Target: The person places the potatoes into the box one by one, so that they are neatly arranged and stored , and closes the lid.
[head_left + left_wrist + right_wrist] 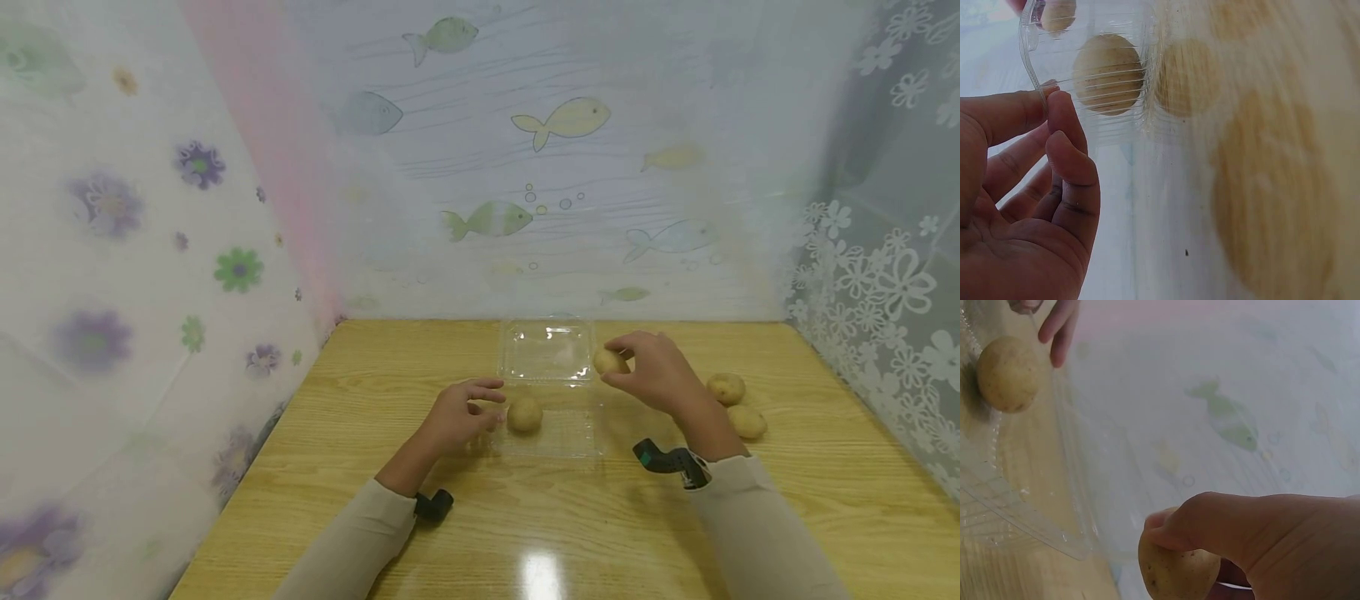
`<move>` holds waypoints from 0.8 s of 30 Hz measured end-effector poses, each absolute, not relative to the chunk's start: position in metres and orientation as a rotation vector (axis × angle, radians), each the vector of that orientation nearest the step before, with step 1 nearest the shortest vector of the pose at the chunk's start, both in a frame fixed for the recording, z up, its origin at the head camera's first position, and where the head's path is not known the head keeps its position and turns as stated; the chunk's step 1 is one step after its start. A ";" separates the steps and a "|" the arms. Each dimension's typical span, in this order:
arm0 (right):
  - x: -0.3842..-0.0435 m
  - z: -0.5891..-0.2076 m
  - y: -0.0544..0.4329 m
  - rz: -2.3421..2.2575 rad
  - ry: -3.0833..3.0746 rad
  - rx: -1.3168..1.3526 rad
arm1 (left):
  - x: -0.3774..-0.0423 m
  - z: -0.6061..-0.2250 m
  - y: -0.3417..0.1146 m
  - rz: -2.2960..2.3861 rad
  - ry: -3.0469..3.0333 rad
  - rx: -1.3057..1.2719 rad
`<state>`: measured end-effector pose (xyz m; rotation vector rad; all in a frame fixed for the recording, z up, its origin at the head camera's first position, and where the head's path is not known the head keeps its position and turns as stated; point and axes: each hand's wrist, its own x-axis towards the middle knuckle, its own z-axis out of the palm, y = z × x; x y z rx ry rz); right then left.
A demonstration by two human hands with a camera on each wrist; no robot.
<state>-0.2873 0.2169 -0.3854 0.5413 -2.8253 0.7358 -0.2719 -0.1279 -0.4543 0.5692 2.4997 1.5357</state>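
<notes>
A clear plastic clamshell box [558, 446] stands with its lid [547, 354] raised at the back. One potato [524, 415] lies inside, toward the left; its side shows through the ribbed wall in the left wrist view. My left hand [459, 417] pinches the box's left rim between thumb and fingertips, clearest in the left wrist view [1029, 181]. Off the box's right back corner, my right hand [651, 367] holds a second potato [611, 362] above the table. Thumb and fingers grip that potato [1175, 572] in the right wrist view.
Two more potatoes, one behind [726, 388] and one in front [747, 422], lie on the wooden table [570, 525] beyond the right wrist. Fish-printed sheeting [465, 150] hangs behind the table, and flowered sheets stand at both sides.
</notes>
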 end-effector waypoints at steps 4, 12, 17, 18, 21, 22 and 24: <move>-0.285 -0.384 0.213 0.756 -2.821 0.559 | -0.272 -0.454 -0.128 1.537 2.502 0.565; -0.282 -0.384 0.207 0.755 -2.820 0.585 | -0.272 -0.455 -0.129 1.559 2.493 0.580; -0.283 -0.387 0.204 0.745 -2.797 0.612 | -0.273 -0.456 -0.129 1.554 2.494 0.573; -0.283 -0.387 0.204 0.743 -2.792 0.618 | -0.273 -0.456 -0.129 1.553 2.495 0.572; -0.282 -0.388 0.202 0.746 -2.791 0.629 | -0.273 -0.455 -0.128 1.551 2.495 0.572; -0.282 -0.388 0.202 0.750 -2.791 0.635 | -0.273 -0.455 -0.128 1.551 2.494 0.571; -0.281 -0.387 0.201 0.761 -2.794 0.642 | -0.273 -0.455 -0.128 1.550 2.496 0.567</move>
